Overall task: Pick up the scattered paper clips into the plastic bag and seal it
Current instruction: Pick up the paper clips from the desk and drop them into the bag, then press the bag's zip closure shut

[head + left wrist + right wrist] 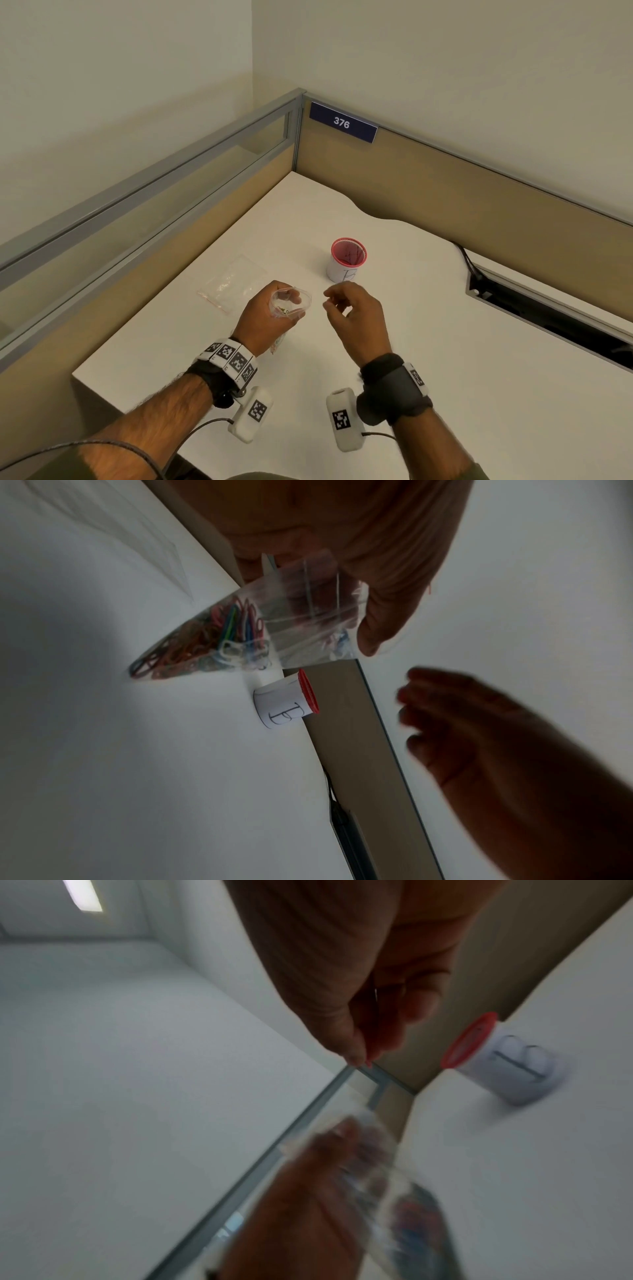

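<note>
My left hand [265, 317] grips a clear plastic bag [291, 305] upright above the desk and holds its mouth open. Many coloured paper clips [212, 639] lie heaped in the bag's lower end, as the left wrist view shows. Just right of the bag's mouth my right hand [346, 308] hovers with curled fingers. Its thumb and fingertips [359, 1057] are pinched together, and a small pale paper clip [376, 995] shows between the fingers. I see no loose clips on the white desk [445, 342].
A second, flat clear bag [233, 284] with a red strip lies on the desk, left of my left hand. A red mesh cup [347, 260] wrapped in white paper marked "B" stands behind my hands. A cable slot [548, 308] opens at the right. Partition walls close the back and left.
</note>
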The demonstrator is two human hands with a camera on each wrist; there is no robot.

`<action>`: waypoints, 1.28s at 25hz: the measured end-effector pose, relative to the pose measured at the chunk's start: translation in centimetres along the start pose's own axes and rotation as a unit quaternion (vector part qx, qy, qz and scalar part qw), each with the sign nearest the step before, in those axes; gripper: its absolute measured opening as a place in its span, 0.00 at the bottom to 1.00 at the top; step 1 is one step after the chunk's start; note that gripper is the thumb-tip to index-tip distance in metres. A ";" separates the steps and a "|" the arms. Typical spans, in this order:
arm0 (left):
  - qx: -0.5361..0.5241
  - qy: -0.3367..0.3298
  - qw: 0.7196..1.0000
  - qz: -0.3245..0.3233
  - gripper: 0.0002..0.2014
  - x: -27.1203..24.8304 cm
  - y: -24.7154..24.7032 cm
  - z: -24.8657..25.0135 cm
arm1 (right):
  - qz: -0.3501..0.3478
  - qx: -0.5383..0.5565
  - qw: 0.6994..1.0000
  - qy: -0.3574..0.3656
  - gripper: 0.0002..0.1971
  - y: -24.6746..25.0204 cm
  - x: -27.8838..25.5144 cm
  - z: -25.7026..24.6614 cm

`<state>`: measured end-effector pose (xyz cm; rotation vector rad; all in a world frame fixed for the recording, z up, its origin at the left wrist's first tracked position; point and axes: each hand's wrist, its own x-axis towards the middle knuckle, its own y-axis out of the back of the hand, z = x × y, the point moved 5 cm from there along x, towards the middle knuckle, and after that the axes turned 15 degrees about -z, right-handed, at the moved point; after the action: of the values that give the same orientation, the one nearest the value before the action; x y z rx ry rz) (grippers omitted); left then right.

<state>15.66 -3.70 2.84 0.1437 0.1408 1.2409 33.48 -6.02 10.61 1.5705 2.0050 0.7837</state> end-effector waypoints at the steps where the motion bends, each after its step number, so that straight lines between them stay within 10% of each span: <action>1: 0.006 0.000 1.000 -0.005 0.15 0.0 -0.5 0.2 | 0.006 0.018 1.000 0.017 0.05 0.5 0.0 -1.2; 15: 0.042 -0.015 0.997 -0.070 0.17 -2.9 -7.5 1.9 | -0.092 -0.139 0.986 -0.009 0.03 0.9 -2.8 -0.3; 24: -0.031 -0.038 0.998 -0.039 0.23 -5.9 -5.9 2.8 | -0.042 -0.039 0.997 -0.045 0.03 1.5 -3.8 -0.3; 32: -0.051 -0.046 0.998 0.014 0.04 -4.7 -1.5 3.6 | -0.002 0.073 0.995 -0.060 0.02 1.6 -2.4 -1.4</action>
<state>16.19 -8.71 6.20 0.1147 -0.0049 1.2644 34.18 -8.23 12.77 1.6522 2.0158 0.5361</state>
